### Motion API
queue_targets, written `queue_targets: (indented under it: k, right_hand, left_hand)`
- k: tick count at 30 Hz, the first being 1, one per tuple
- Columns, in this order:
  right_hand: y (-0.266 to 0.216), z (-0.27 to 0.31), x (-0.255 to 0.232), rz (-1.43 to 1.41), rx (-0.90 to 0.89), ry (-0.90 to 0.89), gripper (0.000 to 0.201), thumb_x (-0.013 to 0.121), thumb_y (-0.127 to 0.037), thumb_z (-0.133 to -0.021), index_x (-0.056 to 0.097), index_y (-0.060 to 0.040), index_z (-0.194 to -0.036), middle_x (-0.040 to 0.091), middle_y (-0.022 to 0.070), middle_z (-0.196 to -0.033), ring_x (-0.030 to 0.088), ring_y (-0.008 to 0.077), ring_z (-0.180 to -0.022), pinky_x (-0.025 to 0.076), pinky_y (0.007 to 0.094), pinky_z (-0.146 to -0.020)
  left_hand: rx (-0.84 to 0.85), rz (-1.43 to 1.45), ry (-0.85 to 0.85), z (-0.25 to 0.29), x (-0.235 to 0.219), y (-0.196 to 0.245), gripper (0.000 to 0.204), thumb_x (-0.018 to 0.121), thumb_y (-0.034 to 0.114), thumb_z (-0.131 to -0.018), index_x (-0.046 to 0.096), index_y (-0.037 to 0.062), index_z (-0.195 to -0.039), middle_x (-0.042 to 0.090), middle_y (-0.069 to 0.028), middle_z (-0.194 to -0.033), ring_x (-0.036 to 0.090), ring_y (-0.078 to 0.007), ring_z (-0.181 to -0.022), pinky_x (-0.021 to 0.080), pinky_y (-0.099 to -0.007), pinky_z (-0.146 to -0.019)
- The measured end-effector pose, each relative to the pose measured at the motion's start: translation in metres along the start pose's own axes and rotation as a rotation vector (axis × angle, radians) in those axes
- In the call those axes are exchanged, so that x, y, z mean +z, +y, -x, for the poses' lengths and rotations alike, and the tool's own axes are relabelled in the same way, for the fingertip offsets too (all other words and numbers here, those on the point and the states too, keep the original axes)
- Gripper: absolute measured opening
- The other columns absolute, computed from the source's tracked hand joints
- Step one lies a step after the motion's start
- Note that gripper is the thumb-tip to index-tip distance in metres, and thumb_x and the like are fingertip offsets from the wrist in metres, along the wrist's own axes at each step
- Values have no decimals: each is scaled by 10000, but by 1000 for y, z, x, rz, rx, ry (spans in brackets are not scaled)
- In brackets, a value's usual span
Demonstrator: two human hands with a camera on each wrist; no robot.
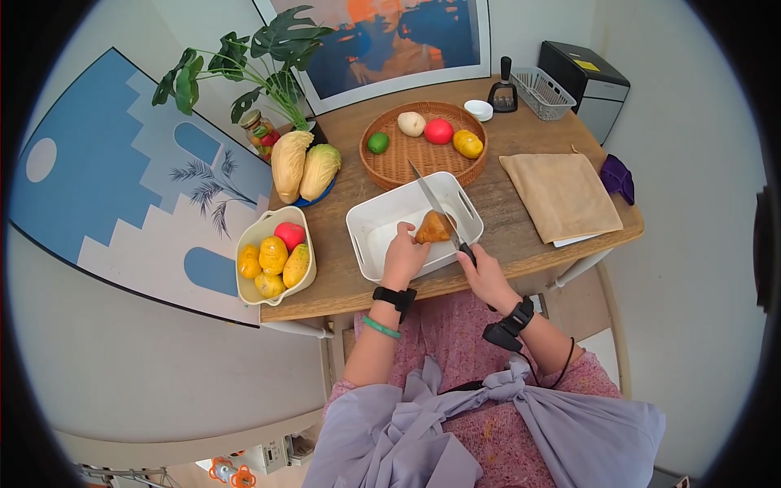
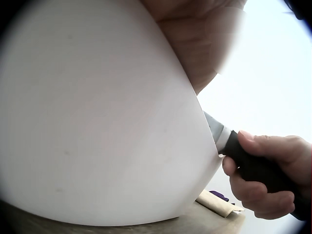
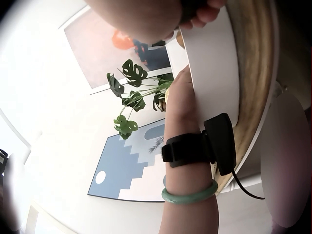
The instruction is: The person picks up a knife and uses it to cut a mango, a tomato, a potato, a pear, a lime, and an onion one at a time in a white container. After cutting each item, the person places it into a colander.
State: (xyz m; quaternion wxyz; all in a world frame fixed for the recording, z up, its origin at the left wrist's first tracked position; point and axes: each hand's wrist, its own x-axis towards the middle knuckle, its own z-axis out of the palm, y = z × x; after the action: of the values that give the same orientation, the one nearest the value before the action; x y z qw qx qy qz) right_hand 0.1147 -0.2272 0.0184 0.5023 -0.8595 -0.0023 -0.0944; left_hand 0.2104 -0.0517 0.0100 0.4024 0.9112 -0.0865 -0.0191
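Over the white plastic tub (image 1: pixel 376 259), my left hand (image 1: pixel 404 259) grips a golden-brown, wedge-like chunk of food (image 1: pixel 434 228); its exact kind I cannot tell. A kitchen knife (image 1: pixel 429 195) with a black handle is in my right hand (image 1: pixel 486 279), fingers wrapped round the handle and thumb along it. The blade lies along the chunk's right side, tip pointing to the far side of the tub. In the left wrist view, the tub's wall (image 2: pixel 107 122) hides the chunk and most of the blade, while the knife handle (image 2: pixel 258 168) shows in the right hand.
Behind the tub is a round wicker tray (image 1: pixel 390 172) holding several fruits and vegetables. A cream basket (image 1: pixel 306 286) of yellow and red produce stands left, below two cabbages (image 1: pixel 305 169). A beige cloth bag (image 1: pixel 561 195) lies right. The table's front edge (image 1: pixel 366 302) runs close by the tub.
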Motion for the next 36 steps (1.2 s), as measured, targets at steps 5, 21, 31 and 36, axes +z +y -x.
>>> queue_targets:
  k: [5, 21, 31, 36]
  right_hand:
    - [-10, 1, -5, 4, 15, 53, 327, 497, -298, -981, 477, 27, -947, 600, 296, -762, 588, 491, -771, 449, 518, -654]
    - [-4, -3, 4, 170, -20, -58, 312, 498, -277, -976, 464, 32, -952, 601, 309, -755, 587, 496, -764, 451, 549, -647]
    - [-4, 1, 2, 31, -5, 10, 312, 502, -277, -980, 454, 22, -906, 584, 302, -739, 574, 498, -746, 434, 526, -624]
    - [-4, 2, 2, 25, -6, 35, 319, 499, -285, -981, 453, 21, -903, 584, 299, -737, 575, 496, -743, 431, 528, -620]
  left_hand:
    - [-5, -46, -13, 3, -4, 6, 547, 719, 214, -782, 458, 1, -1213, 661, -183, -936, 651, -325, -850, 521, -399, -734]
    - [-8, -121, 66, 9, -7, 13, 749, 742, 216, -730, 372, 28, -1354, 589, -242, -1135, 608, -405, -1006, 507, -455, -848]
    - [-63, -133, 43, 7, -7, 13, 698, 728, 259, -750, 404, 32, -1325, 596, -232, -1131, 616, -404, -985, 508, -466, -837]
    - [-72, -140, 34, 9, -8, 15, 704, 725, 264, -755, 395, 33, -1332, 599, -230, -1133, 617, -400, -988, 507, -467, -835]
